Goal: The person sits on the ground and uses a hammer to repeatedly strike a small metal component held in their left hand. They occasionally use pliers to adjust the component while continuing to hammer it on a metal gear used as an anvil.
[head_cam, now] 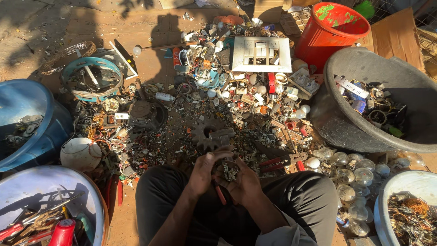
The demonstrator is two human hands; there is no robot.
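– What are the hands doing?

– Both are close together over the lap, between the knees. The left hand [203, 174] curls its fingers over the top of a small metal part [229, 170], and the right hand [243, 183] cups that same part from below, palm up, fingers closed around it. So both hands grip one piece.

– What does the piece look like?

– Dark, with a pale toothed or coiled bit showing in the middle. Too small to tell more. A red-handled tool [220, 195] pokes out just under the hands.

– And on the ground?

– A wide scrap pile [236, 100] spreads far from the knees. A dark gear wheel [207, 133] lies just beyond the hands. Red pliers [277, 161] lie to the right of it, near the right knee. Further off sits a white switch plate [261, 53].

– Any containers?

– A black tub [337, 123] of mixed scrap on the right, a red bucket [318, 45] behind it, far right. A blue tub [41, 136] on the left. Near left, a white basin [27, 187] holding tools. Near right, another white basin [387, 191] with tangled wire. Clear glass bulbs [350, 175] lie clustered between the right knee and that basin.
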